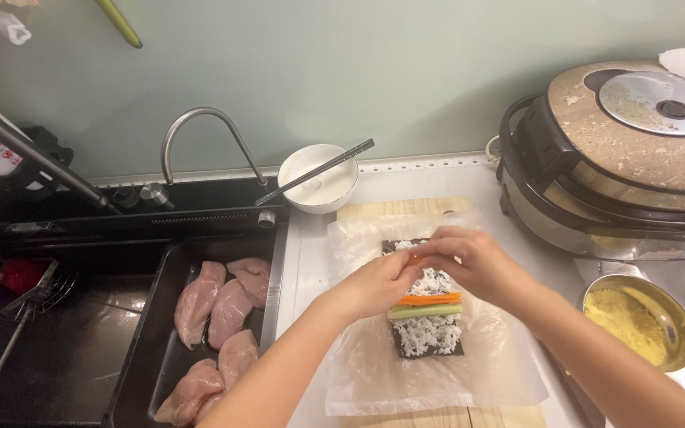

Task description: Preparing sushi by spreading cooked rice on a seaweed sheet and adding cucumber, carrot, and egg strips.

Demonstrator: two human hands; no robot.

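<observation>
A dark seaweed sheet spread with white rice lies on clear plastic wrap over a wooden board. Orange carrot sticks and pale green cucumber sticks lie across the rice. My left hand and my right hand meet above the sheet's far half, fingertips pinched together on a small orange piece. What lies under the hands is hidden.
A black tray of raw chicken breasts sits over the sink at left, behind it a curved tap. A white bowl with dark chopsticks stands at the back. At right are a rice cooker and a metal bowl of yellow egg.
</observation>
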